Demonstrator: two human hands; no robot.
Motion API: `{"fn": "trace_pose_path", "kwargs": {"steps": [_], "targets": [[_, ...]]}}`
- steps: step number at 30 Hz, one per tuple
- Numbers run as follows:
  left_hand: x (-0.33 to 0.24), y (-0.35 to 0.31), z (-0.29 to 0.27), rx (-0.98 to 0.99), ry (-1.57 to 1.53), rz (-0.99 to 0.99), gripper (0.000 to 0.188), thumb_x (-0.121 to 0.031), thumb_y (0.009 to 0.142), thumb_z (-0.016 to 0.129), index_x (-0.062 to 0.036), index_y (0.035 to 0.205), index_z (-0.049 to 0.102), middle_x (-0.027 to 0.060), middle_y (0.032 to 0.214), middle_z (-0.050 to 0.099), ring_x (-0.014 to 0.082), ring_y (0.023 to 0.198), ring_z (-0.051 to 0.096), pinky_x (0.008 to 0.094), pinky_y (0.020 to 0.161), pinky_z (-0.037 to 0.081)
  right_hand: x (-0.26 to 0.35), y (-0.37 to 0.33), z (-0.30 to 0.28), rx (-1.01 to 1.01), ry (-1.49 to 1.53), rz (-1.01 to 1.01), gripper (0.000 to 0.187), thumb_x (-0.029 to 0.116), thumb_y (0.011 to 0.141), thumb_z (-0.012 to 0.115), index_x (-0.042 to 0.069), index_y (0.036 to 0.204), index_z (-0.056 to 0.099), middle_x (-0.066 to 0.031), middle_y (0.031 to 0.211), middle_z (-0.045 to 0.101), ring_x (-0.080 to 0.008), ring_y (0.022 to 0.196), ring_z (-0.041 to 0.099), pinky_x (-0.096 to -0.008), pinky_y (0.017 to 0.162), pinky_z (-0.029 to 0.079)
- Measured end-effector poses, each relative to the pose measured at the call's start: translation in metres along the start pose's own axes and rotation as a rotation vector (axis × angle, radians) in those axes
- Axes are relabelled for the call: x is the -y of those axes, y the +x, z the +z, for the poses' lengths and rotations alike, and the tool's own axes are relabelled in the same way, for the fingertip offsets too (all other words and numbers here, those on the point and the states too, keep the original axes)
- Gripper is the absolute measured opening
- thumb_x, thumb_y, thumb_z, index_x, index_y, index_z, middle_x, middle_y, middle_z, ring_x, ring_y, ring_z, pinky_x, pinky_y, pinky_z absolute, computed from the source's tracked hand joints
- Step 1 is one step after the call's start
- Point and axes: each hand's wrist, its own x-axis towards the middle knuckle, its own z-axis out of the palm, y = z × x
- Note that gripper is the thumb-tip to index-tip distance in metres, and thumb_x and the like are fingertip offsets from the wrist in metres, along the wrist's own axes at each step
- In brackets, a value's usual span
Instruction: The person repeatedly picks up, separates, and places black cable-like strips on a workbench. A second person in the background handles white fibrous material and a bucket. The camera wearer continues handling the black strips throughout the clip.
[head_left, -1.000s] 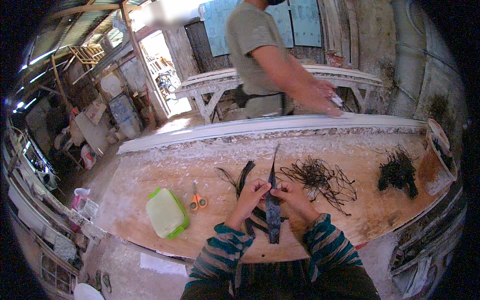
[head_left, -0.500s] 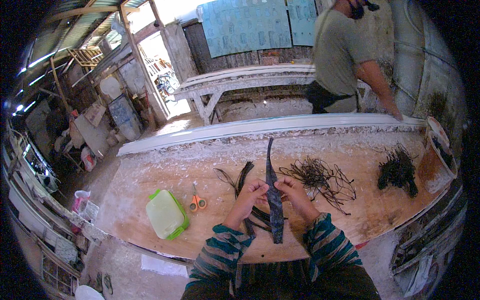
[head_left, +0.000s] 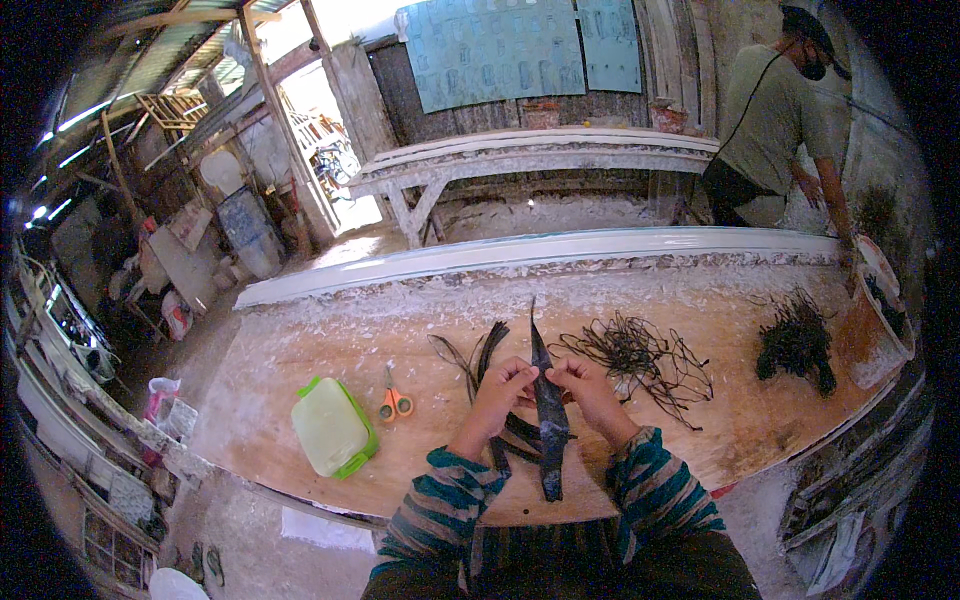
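A black rubber-like strip [head_left: 552,436], tapering to a thin point at its far end, runs lengthwise between my hands. My left hand [head_left: 501,397] pinches its left edge with thumb and fingers. On the opposite edge, my right hand [head_left: 592,394] grips it the same way, close to the left. Under and beside my left hand lie more black strips [head_left: 490,347] in a loose bundle. To the right of my right hand spreads a tangle of thin black strands [head_left: 640,358]. Orange-handled scissors [head_left: 396,404] rest left of my left hand.
A pale green lidded box [head_left: 331,428] sits at the left of the wooden table [head_left: 250,385]. Rightward are a clump of black strands [head_left: 795,345] and a bucket [head_left: 872,330]. A long white moulding [head_left: 540,255] lines the far edge. A person [head_left: 775,120] stands beyond, reaching toward the bucket.
The strip has slid slightly toward me, its far tip lower in view; both hands keep their pinch. The other person has moved right, from the white moulding to the bucket.
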Motion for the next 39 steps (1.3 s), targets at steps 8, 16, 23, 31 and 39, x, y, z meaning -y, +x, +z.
{"fn": "trace_pose_path", "kwargs": {"steps": [8, 16, 23, 31, 39], "targets": [[-0.003, -0.001, 0.000, 0.048, -0.123, -0.024, 0.014, -0.021, 0.085, 0.055, -0.0079, 0.080, 0.054, 0.0005, 0.068, 0.053, 0.0091, 0.060, 0.053, 0.0238, 0.055, 0.049, 0.002, 0.002, -0.007, -0.003, 0.175, 0.066, 0.012, 0.021, 0.082, 0.058, 0.012, 0.074, 0.055, 0.0051, 0.068, 0.054, -0.0052, 0.060, 0.048, -0.0203, 0.054, 0.038], [0.007, -0.002, -0.001, 0.214, -0.143, -0.145, 0.012, -0.017, 0.086, 0.052, -0.0059, 0.086, 0.056, 0.0038, 0.078, 0.060, 0.0113, 0.066, 0.058, 0.0236, 0.056, 0.048, -0.001, 0.005, -0.005, -0.022, 0.154, 0.059, 0.012, 0.019, 0.082, 0.059, 0.012, 0.074, 0.054, 0.0047, 0.068, 0.054, -0.0051, 0.060, 0.051, -0.0196, 0.052, 0.040], [0.011, 0.003, 0.000, 0.031, -0.042, -0.034, 0.014, -0.020, 0.085, 0.054, -0.0057, 0.085, 0.057, 0.0016, 0.074, 0.057, 0.0098, 0.059, 0.056, 0.0217, 0.053, 0.047, 0.000, 0.000, 0.000, 0.036, -0.083, -0.036, 0.013, 0.018, 0.083, 0.057, 0.011, 0.072, 0.055, 0.0043, 0.068, 0.054, -0.0045, 0.060, 0.049, -0.0198, 0.053, 0.040], [0.000, 0.001, 0.000, 0.040, -0.096, -0.026, 0.018, -0.024, 0.085, 0.055, -0.0075, 0.078, 0.055, -0.0001, 0.064, 0.052, 0.0094, 0.058, 0.055, 0.0234, 0.052, 0.048, 0.002, 0.000, -0.001, 0.028, 0.138, 0.015, 0.012, 0.019, 0.085, 0.054, 0.011, 0.076, 0.055, 0.0022, 0.070, 0.058, -0.0067, 0.060, 0.052, -0.0219, 0.052, 0.039], [0.004, -0.002, 0.006, 0.195, -0.111, -0.168, 0.019, -0.025, 0.086, 0.052, -0.0073, 0.091, 0.058, 0.0012, 0.077, 0.059, 0.0096, 0.067, 0.057, 0.0233, 0.053, 0.048, -0.007, 0.007, -0.004, 0.010, 0.050, -0.050, 0.013, 0.023, 0.085, 0.055, 0.011, 0.085, 0.059, 0.0029, 0.075, 0.059, -0.0063, 0.063, 0.051, -0.0214, 0.053, 0.038]]}}
